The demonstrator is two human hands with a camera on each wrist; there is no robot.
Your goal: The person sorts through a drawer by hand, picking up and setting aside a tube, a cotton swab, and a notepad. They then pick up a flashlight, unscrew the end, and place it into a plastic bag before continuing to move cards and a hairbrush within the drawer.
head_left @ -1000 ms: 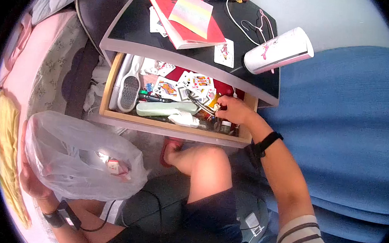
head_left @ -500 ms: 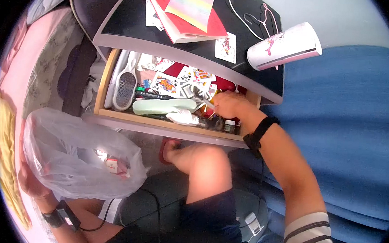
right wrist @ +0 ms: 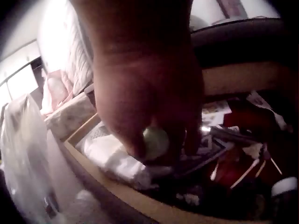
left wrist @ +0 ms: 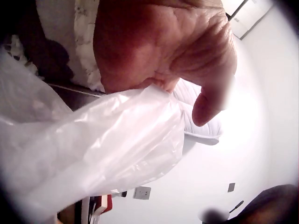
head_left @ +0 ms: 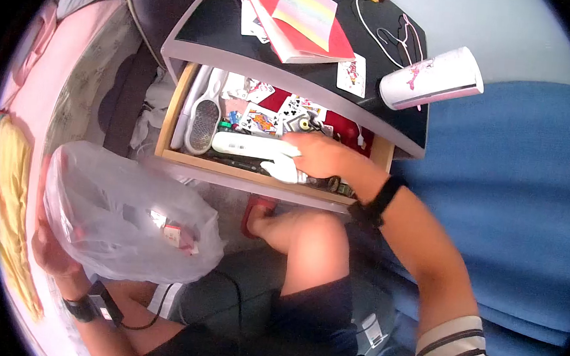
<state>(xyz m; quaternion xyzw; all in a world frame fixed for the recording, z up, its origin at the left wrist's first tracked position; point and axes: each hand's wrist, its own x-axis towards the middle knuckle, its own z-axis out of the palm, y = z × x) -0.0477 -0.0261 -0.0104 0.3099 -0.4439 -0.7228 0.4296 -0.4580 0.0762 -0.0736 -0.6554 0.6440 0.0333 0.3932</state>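
Observation:
In the head view my right hand (head_left: 316, 157) reaches into the open drawer (head_left: 233, 170) and grips the right end of a long, smooth, pale case (head_left: 244, 145) with small marks on its white upper face. The right wrist view shows its rounded greenish end (right wrist: 155, 143) between thumb and fingers. A crumpled white wrapper (head_left: 281, 170) lies just in front of the case. At the left, my left hand (head_left: 55, 251) holds the rim of a translucent plastic bag (head_left: 116, 232). In the left wrist view the bag (left wrist: 126, 140) hangs from curled fingers, the thumb standing apart.
Playing cards (head_left: 261, 119), a grey-faced brush-shaped tool (head_left: 204, 119) and cotton swabs (right wrist: 245, 173) lie in the drawer. Above it, the black cabinet top (head_left: 216, 31) bears a red book (head_left: 294, 40) and a white cylinder (head_left: 431, 79). A small box (head_left: 172, 235) shows inside the bag.
My right hand has gone from a metal tool at the drawer's right to the pale case, which now shows a white face instead of green. The left hand still holds the bag.

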